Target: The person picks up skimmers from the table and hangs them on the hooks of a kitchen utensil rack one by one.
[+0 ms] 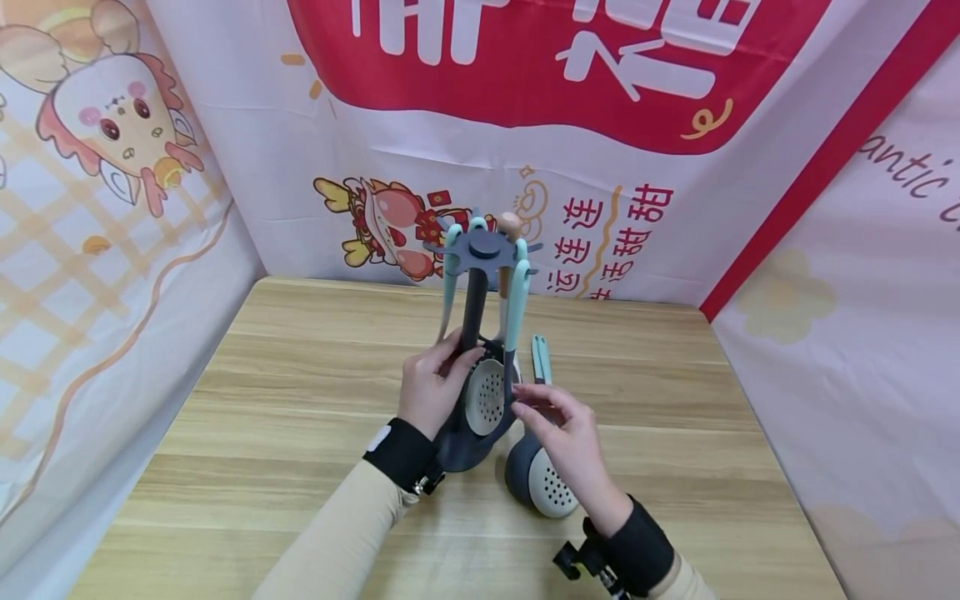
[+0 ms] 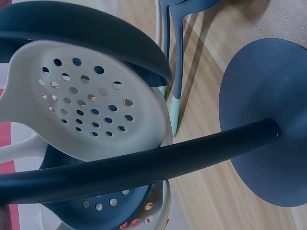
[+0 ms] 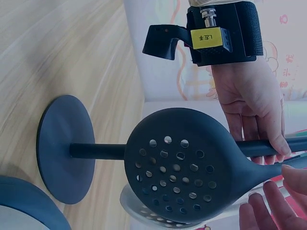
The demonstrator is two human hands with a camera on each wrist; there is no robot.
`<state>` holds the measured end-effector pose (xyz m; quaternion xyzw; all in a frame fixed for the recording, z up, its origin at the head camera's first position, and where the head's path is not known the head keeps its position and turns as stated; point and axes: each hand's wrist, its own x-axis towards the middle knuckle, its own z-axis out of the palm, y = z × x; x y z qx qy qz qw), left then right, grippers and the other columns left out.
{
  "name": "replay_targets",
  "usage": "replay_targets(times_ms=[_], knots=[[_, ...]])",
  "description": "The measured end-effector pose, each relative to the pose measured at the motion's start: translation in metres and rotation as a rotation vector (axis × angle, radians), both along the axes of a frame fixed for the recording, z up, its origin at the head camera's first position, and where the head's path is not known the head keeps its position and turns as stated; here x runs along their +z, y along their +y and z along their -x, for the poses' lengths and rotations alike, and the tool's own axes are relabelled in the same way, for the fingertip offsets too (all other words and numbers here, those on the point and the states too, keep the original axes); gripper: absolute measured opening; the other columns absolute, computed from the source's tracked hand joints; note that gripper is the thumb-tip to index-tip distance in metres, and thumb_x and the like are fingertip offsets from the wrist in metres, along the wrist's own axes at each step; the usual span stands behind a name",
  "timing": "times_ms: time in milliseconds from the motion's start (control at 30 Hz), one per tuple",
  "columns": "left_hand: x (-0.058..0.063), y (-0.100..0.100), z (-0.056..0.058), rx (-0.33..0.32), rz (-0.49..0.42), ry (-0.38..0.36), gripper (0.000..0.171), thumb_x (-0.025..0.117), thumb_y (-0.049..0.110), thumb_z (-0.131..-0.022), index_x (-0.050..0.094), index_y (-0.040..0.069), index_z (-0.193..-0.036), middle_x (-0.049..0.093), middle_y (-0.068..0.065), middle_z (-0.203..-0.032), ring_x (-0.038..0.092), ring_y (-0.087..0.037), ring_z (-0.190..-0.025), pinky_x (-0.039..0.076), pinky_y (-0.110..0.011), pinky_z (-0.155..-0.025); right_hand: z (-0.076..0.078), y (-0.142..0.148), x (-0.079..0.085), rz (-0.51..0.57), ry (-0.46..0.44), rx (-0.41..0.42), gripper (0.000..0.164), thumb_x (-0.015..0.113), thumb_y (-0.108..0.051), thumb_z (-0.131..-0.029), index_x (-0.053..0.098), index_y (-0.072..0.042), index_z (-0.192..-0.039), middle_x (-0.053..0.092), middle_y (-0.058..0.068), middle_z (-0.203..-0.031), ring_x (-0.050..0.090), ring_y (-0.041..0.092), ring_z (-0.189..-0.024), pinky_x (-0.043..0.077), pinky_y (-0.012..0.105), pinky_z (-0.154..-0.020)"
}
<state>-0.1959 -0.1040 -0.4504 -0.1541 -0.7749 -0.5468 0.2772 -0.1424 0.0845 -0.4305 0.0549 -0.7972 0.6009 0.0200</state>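
Note:
My left hand (image 1: pixel 435 379) grips the dark pole (image 1: pixel 475 308) of a utensil stand. Mint-handled utensils and a wooden-handled one hang from its hooked top (image 1: pixel 483 247). My right hand (image 1: pixel 566 425) has its fingertips at the neck of a hanging dark slotted skimmer (image 3: pixel 192 129); thumb and fingers are spread slightly apart. A light slotted skimmer (image 2: pixel 102 101) and a dark ladle (image 2: pixel 110 31) hang close together in the left wrist view. The stand's round base (image 3: pixel 64 148) shows in the right wrist view.
Right of the stand, a dark ladle (image 1: pixel 519 471) and a light slotted skimmer (image 1: pixel 553 492) lie on the wooden table (image 1: pixel 300 392), mint handles (image 1: pixel 541 358) pointing away. Printed cloth (image 1: pixel 270 167) hangs along the table's back and sides.

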Motion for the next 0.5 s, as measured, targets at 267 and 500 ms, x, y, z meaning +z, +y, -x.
replay_targets(times_ms=[267,500], knots=[[0.001,0.000,0.002,0.000,-0.005,0.022,0.024,0.071,0.013,-0.091,0.073,0.000,-0.111,0.077,-0.013,-0.093,0.075,-0.023,-0.081,0.062,-0.034,-0.073,0.014,0.010,-0.018,-0.014,0.001,-0.092,0.016,0.067,-0.011,-0.095,0.072,-0.004,-0.109,0.072,0.014,-0.107,0.063,0.011,-0.084,0.053,0.020,-0.073],[0.001,0.000,0.001,-0.002,-0.009,0.014,0.024,0.071,0.013,-0.092,0.073,0.000,-0.112,0.077,-0.013,-0.093,0.075,-0.023,-0.080,0.062,-0.034,-0.072,0.031,0.027,-0.054,-0.083,-0.130,-0.187,0.021,0.065,-0.016,-0.096,0.071,-0.006,-0.114,0.068,0.012,-0.105,0.057,0.016,-0.086,0.048,0.022,-0.072]])
